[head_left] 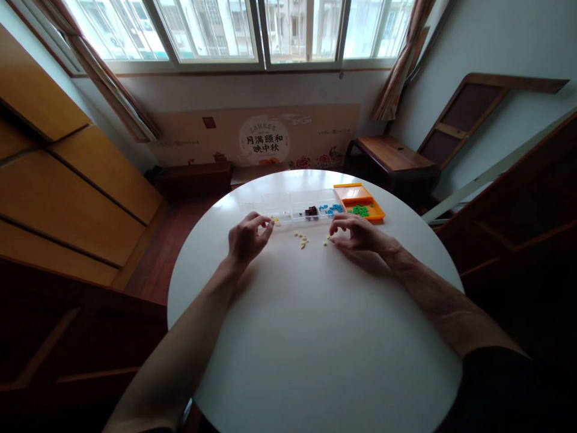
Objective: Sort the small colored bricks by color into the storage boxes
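My left hand (249,239) is at the near left edge of a clear compartment box (295,204). Its thumb and forefinger are pinched together; what they hold, if anything, is too small to make out. Beside its fingertips, a few yellow bits (276,221) show in the box. My right hand (356,232) rests by the tabletop, thumb and forefinger closed on a small pale yellow piece (329,237). Another yellow bit (324,244) lies just left of it. Between the hands is a loose scatter of small pale yellow pieces (303,242).
Dark pieces (311,211) and blue pieces (332,209) sit in the clear box. At its right, an orange tray (377,211) holds green pieces (359,210). All stand on a round white table (315,337). A wooden bench (391,153) is beyond, below the window.
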